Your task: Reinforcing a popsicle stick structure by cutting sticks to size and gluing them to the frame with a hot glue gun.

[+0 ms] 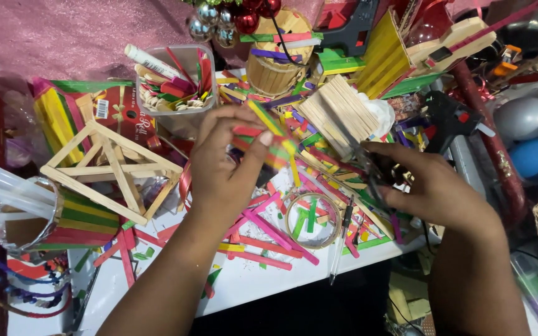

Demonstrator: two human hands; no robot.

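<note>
My left hand (225,165) is raised over the middle of the table and pinches a small stack of coloured craft sticks (268,138), red, green, yellow and blue. My right hand (434,186) is closed around the handles of a dark pair of scissors (368,163), whose blades point up and left toward the sticks. Loose pink, green and yellow sticks (269,233) lie scattered on the white tabletop below both hands.
A wooden stick frame (110,168) stands at left. Behind are a clear tub of sticks (179,87), a bundle of plain sticks (340,112), a black glue gun (446,118) and shiny baubles (225,18). A tape roll (312,221) and a pen (342,239) lie near the front edge.
</note>
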